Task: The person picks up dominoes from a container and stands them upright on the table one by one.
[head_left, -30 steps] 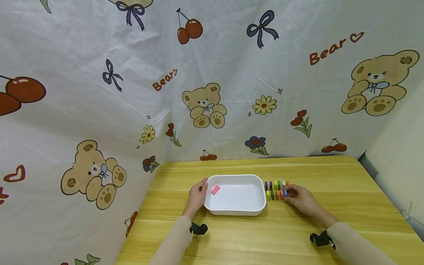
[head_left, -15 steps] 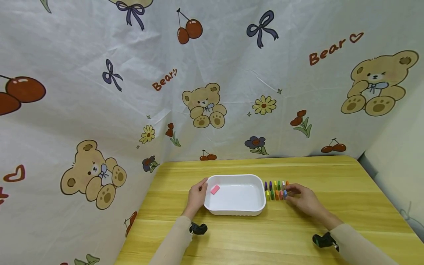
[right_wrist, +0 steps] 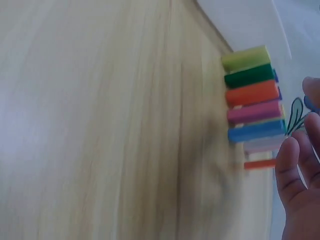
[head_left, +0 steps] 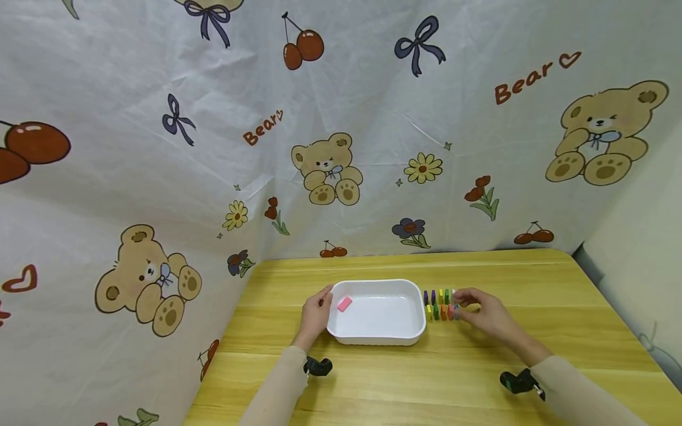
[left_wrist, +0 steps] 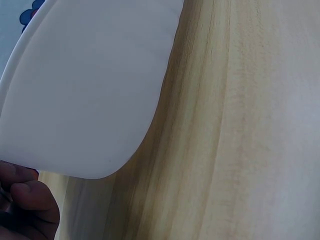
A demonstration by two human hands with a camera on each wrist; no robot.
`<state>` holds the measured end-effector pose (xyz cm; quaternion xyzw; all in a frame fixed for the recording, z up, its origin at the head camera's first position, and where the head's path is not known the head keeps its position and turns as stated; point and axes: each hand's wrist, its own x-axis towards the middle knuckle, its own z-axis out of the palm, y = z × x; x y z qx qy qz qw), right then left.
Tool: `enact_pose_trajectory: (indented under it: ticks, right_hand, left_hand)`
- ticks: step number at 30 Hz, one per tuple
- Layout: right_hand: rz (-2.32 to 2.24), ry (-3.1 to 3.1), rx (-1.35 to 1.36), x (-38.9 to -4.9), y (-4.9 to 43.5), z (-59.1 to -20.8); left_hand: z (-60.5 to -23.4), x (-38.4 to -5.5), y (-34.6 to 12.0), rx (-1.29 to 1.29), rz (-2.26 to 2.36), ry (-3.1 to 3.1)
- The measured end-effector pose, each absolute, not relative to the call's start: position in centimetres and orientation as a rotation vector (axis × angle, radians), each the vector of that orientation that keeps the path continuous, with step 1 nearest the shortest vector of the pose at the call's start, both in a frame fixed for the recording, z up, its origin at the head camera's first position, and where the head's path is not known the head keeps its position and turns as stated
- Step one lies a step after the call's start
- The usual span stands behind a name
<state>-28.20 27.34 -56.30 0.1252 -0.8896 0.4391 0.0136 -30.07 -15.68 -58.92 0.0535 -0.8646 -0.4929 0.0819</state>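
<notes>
In the head view, a white rectangular tray sits on the table with a pink block lying inside near its left end. My left hand holds the tray's left end; the left wrist view shows its curled fingers at the tray's corner. Right of the tray stand two short rows of small upright coloured blocks. My right hand hovers at their right end, thumb and fingers apart, holding nothing. In the right wrist view, the blue block ends the front row; an orange block stands behind, close to my fingers.
The light wooden table extends in front of the tray. A white cloth printed with bears hangs behind and along the left side. Black cameras sit on both wrists. A pale wall borders the table's right side.
My right hand has let go of the blue block at the end of the front row and moved slightly up toward the back row. My left hand stays on the tray.
</notes>
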Motion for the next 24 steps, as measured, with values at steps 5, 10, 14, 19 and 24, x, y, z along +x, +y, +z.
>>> enact_pose_trajectory:
  ticks: [5,10,14,19,24]
  right_hand:
    - [1.455,-2.782,0.450,-28.0,25.4,-54.6]
    - [1.539,-2.767,0.518,-27.7,23.4,-53.4]
    - [1.592,-2.738,0.564,-27.5,21.9,-53.2]
    - [1.643,-2.692,0.622,-27.7,19.7,-53.3]
    - [1.649,-2.700,0.674,-28.1,17.7,-53.1]
  left_hand:
    - [-58.9,-30.2,-15.6,0.161,-1.480,-2.581]
    - [-58.9,-30.1,-15.5,0.166,-1.473,-2.588]
    - [-59.0,-30.2,-15.5,0.165,-1.473,-2.588]
    - [-59.0,-30.3,-15.6,0.157,-1.466,-2.583]
    - [-59.0,-30.2,-15.7,0.153,-1.471,-2.585]
